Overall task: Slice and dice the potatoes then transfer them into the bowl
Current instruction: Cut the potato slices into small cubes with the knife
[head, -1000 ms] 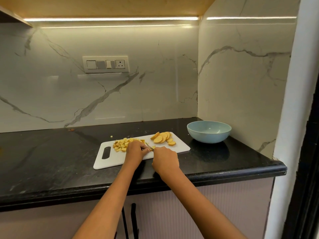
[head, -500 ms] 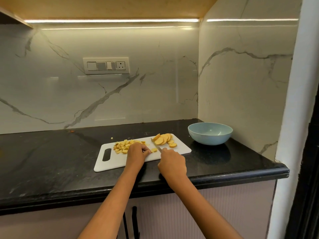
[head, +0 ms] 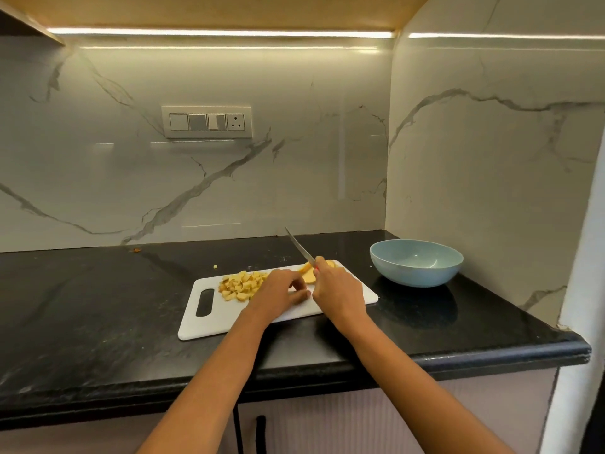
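I am gripping the knife in my right hand, its blade tilting up and away over the far edge of the cutting board. My left hand is resting on the board with fingers loosely curled, holding nothing. Diced potato is lying on the board's left half, slices just beyond my hands. The bowl is sitting right of the board.

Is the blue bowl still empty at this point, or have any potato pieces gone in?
Empty. The bowl's inside shows only bare blue, and the diced potato lies on the cutting board.
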Action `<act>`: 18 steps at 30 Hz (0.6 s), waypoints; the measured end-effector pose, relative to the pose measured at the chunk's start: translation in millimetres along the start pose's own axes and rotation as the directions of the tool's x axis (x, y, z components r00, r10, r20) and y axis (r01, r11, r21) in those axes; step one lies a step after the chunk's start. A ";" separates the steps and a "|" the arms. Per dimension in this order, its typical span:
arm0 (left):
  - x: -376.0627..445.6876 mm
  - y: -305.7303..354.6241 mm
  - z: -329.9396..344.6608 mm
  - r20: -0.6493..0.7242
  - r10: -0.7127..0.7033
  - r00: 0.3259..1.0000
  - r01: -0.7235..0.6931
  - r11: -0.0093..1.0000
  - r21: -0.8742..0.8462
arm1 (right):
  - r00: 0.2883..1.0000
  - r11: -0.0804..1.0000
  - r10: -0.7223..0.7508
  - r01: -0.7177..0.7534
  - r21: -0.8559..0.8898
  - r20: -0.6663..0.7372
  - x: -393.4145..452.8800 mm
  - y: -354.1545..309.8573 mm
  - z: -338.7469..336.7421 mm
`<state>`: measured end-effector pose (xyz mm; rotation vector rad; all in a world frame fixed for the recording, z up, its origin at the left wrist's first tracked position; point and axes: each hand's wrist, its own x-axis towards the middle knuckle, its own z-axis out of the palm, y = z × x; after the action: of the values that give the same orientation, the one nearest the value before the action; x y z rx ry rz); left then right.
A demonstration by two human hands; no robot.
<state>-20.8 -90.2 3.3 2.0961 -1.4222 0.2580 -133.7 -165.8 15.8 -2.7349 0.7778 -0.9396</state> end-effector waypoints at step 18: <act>20.5 -35.7 -20.4 -0.216 -0.186 0.959 0.242 0.930 0.275 | 0.985 0.993 0.045 -0.026 0.115 -0.167 61.1 22.0 14.1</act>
<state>23.0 -85.5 16.5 2.3773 -1.0855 0.5970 -93.6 -216.7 30.6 -2.5615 0.7726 -1.1822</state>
